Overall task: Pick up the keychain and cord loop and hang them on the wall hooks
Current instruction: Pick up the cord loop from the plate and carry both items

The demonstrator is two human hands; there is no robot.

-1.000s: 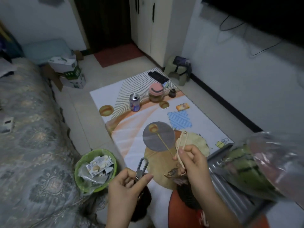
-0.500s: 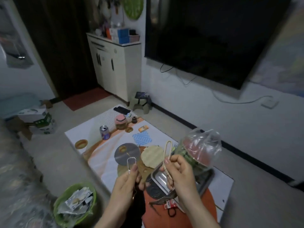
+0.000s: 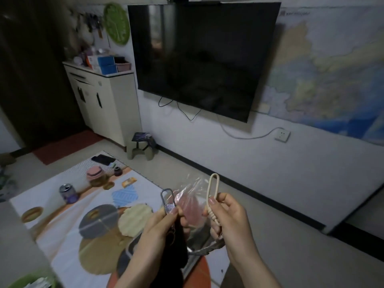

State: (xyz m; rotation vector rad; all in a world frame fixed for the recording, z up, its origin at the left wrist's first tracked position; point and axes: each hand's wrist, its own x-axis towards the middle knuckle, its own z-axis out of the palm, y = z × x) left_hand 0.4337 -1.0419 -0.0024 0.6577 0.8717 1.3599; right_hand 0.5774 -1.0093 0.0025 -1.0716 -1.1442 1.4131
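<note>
My left hand (image 3: 160,227) pinches a keychain (image 3: 168,201) by its metal clip, which stands upright; a dark pouch hangs below it. A beige cord loop (image 3: 214,189) sticks up from my right hand (image 3: 226,221), which grips its braided lower part. Both hands are held side by side at chest height above the floor mat. The wall hooks (image 3: 91,21) are far off at the upper left, above a cabinet, with several dark items hanging on them, blurred.
A white cabinet (image 3: 104,100) with boxes on top stands left of a wall-mounted TV (image 3: 199,57). A small stool (image 3: 142,145) sits beside it. The floor mat (image 3: 52,204) holds a can (image 3: 67,193), a jar and coasters. A bagged watermelon (image 3: 189,210) lies just behind my hands.
The view has swung up from the floor to the wall and TV. Both hands keep their grip and now hold the keychain and cord loop higher, toward the wall.
</note>
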